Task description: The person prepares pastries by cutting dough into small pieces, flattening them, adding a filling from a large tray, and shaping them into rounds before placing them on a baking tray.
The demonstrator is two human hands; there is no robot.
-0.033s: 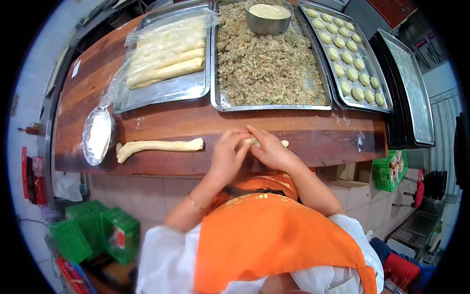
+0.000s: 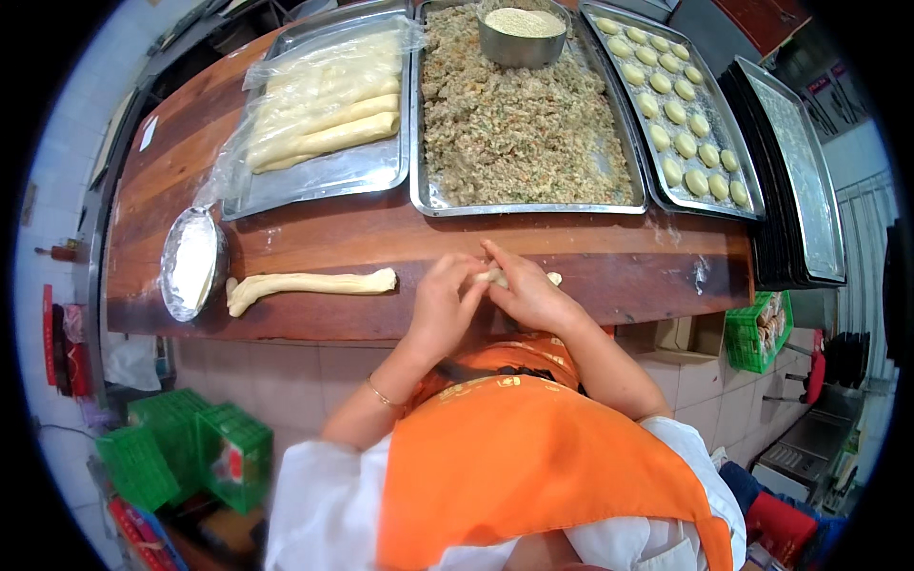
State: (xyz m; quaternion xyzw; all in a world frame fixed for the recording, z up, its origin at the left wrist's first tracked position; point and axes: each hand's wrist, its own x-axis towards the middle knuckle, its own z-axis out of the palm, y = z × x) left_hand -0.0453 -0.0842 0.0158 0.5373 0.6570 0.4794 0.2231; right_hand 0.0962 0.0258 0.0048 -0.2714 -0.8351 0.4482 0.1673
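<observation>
Over the near edge of the wooden table, my left hand (image 2: 445, 303) and my right hand (image 2: 529, 291) meet around a small piece of pale dough (image 2: 496, 277). Both hands are closed on it, and the fingers hide most of its shape. Just past my right hand, a small dough bit (image 2: 555, 279) shows, partly covered. To the left of my left hand lies a long dough rope (image 2: 314, 285), bent at its left end. Beyond that stands a metal bowl of white flour (image 2: 194, 264).
Along the table's far side stand a tray (image 2: 314, 195) of plastic-covered dough rolls, a tray (image 2: 533, 209) of chopped filling holding a bowl of pale grains (image 2: 524, 46), and a tray (image 2: 752, 205) of round dough pieces. Stacked trays (image 2: 790, 171) rise at right. Green crates (image 2: 233, 457) sit below.
The fingers of my right hand have shifted slightly over the piece of dough. Everything else looks the same.
</observation>
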